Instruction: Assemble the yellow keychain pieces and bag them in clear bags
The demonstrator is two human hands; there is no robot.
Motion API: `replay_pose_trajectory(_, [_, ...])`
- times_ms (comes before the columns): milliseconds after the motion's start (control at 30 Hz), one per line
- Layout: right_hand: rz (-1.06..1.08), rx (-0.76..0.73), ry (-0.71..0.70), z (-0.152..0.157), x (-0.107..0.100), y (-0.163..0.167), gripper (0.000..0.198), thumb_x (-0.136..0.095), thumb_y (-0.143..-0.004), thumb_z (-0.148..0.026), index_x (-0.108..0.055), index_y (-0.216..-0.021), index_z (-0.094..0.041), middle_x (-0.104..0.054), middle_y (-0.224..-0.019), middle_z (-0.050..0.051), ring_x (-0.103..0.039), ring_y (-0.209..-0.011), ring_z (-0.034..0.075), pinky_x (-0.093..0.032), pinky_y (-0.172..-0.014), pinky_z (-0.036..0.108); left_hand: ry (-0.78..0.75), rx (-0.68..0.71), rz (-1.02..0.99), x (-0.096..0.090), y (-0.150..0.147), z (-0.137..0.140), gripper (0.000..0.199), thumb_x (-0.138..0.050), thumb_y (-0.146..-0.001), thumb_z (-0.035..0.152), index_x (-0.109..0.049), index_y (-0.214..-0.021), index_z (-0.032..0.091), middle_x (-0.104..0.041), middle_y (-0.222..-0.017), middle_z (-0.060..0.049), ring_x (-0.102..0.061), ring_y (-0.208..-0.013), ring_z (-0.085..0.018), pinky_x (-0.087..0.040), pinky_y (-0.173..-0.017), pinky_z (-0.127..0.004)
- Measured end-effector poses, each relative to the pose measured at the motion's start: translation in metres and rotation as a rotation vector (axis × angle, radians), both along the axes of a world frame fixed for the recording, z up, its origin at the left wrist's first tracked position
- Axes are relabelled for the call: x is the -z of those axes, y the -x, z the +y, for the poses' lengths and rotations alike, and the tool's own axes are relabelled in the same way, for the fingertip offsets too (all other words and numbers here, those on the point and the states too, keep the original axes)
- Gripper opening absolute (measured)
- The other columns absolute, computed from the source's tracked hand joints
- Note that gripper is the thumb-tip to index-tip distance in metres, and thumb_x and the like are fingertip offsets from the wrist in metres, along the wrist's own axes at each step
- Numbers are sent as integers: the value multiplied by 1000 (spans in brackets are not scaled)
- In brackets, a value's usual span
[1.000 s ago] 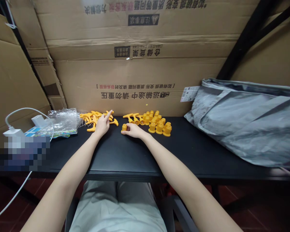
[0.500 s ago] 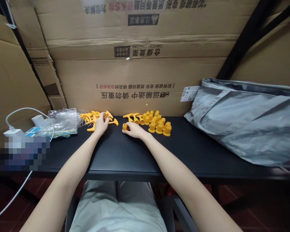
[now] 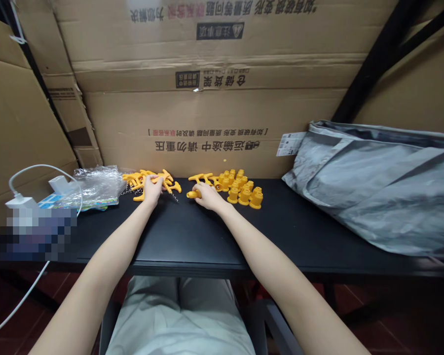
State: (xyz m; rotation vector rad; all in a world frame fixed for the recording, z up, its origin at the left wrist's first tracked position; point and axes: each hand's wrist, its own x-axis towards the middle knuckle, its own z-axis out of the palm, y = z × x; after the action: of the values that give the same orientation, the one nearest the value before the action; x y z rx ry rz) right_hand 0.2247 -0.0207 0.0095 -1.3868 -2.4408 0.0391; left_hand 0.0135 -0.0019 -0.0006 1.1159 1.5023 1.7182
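While the left forearm slants forward and inward over the black table (image 3: pixel 192 241), the left hand (image 3: pixel 153 191) bends slightly at the wrist, its back turned up and outward, thumb and fingers pinched on a yellow handle (image 3: pixel 157 180). A thin metal spiral (image 3: pixel 174 196) sticks out to the right of these fingers, slanting down toward the tabletop (whether it belongs to the pinched handle, I cannot tell). Just behind and to the left lies a heap of yellow handles (image 3: pixel 135 178).

The right forearm comes in from the other side, nearly straight at the wrist, and the right hand (image 3: pixel 208 197) is closed around a yellow cup (image 3: pixel 193 195), tipped over so that its narrow end points left, toward the other hand. Its knuckles face up and the farther fingers are partly hidden. The two hands are apart, with bare tabletop between them.

Behind the right hand sits a row of handles with cups (image 3: pixel 206 177), and to its right stand upright cups (image 3: pixel 244 190) in a close group. A grey bag (image 3: pixel 370 197) rests farther right.
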Motion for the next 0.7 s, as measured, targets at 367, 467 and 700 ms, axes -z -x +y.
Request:
replay_pose_trajectory(367, [11, -56, -2, -3, -1, 3, 24, -61, -83, -22, -62, -107, -20, -63, -114, 9, -53, -114, 26, -37, -88, 39, 32, 19, -153, -5, 0, -1, 26, -52, -86, 12, -47, -111, 16, -60, -65, 2, -67, -61, -16, -55, -59, -28])
replay_pose_trajectory(467, [6, -5, -17, -7, -5, 4, 25, -61, -85, -27, -62, -109, -20, -63, -117, 10, -53, -114, 28, -35, -90, 42, 23, 42, -165, -5, -2, -1, 28, -52, -86, 11, -48, -113, 16, -61, -66, 2, -67, -57, -14, -55, -57, -26])
replay_pose_trajectory(700, [-44, 123, -13, -7, -9, 1, 27, -60, -85, -28, -63, -111, -20, -63, -120, 13, -54, -111, 30, -35, -89, 44, 5, 57, -180, -3, -1, -1, 27, -51, -87, 13, -48, -114, 16, -61, -65, 3, -66, -55, -12, -55, -54, -23])
